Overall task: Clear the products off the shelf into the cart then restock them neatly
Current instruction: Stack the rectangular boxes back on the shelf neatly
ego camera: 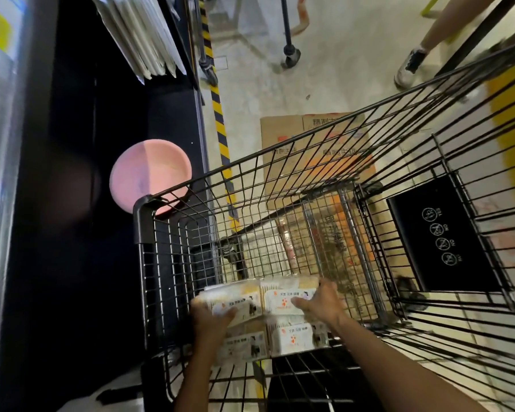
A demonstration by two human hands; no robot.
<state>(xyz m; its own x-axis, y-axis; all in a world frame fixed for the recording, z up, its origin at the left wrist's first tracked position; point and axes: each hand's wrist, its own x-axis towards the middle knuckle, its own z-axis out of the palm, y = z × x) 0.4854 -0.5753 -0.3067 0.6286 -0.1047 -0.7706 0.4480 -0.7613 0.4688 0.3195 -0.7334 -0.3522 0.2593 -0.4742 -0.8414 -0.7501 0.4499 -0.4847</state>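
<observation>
White flat product packs (283, 322) stacked low in black wire cart (324, 162), beside dark shelf (81, 203).

At about 3 o'clock, the cart's black child-seat flap (446, 233) carries four white round pictogram signs, marked "YES", "NO", "NO" and "NO", seen turned sideways. Flattened cardboard boxes (312, 144) on the floor at 12 o'clock bear printed characters, and the white product packs (289, 301) at 6 o'clock too, all too blurred to read.

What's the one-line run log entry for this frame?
left hand: grips packets | right hand: grips packets | packets: inside cart | shelf: pink plate
</observation>
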